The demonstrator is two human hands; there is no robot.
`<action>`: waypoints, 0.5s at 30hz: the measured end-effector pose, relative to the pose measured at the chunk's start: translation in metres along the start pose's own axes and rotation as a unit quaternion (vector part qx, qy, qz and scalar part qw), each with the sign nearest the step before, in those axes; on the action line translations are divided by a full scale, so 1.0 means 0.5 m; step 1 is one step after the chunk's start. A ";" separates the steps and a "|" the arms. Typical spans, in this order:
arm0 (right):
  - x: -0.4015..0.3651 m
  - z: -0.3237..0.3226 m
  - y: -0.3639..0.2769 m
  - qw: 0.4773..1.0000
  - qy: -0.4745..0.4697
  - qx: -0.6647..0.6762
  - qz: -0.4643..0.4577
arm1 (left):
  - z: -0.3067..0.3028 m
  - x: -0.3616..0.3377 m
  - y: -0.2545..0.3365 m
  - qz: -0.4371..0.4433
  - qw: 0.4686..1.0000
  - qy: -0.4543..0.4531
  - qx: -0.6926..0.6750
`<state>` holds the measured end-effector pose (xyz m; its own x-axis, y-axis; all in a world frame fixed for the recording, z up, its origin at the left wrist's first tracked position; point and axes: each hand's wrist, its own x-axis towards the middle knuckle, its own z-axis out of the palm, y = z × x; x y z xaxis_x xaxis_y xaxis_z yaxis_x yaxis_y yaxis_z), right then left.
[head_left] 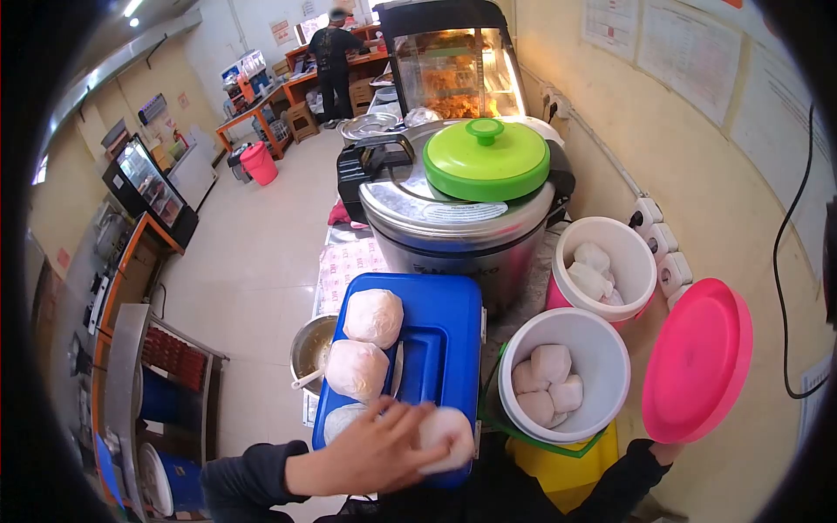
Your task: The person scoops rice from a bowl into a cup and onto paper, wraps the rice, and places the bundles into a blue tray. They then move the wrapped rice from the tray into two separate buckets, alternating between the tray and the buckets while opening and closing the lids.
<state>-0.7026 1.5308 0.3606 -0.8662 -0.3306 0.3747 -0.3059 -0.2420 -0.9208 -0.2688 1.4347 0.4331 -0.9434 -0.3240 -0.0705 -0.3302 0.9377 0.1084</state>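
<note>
My left hand (370, 449) is closed round a white paper-wrapped parcel (449, 433) at the near right edge of a blue box lid (423, 292). On that lid sit two more rounded parcels, a far one (373, 317) and a middle one (357, 370); another, partly hidden by my hand, lies nearest. At the right my right hand (665, 451), mostly hidden, holds a round pink lid (699, 362) tilted on edge. Between my hands stands an uncovered white-lined green bucket (610, 357) with several parcels (551, 383) at its bottom.
Behind it, a pink bucket (643, 261) holds more white bundles. A large steel cooker (436, 248) carries a green lid (486, 157). A bowl (305, 349) with a spoon sits left of the blue lid. Wall sockets line the right; a person (334, 61) stands far back.
</note>
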 end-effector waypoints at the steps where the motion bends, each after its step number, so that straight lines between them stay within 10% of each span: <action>1: -0.002 0.000 -0.001 1.000 0.000 0.001 0.002 | -0.013 0.000 -0.013 -0.021 0.999 -0.019 0.020; 15: -0.028 0.016 -0.022 1.000 -0.003 0.012 0.006 | -0.003 -0.158 0.006 -0.252 0.951 0.002 -0.177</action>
<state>-0.6838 1.5306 0.3666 -0.8671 -0.3398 0.3642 -0.2857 -0.2597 -0.9225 -0.1953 1.4632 0.4403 -0.6617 -0.7231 -0.1979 -0.7303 0.5620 0.3884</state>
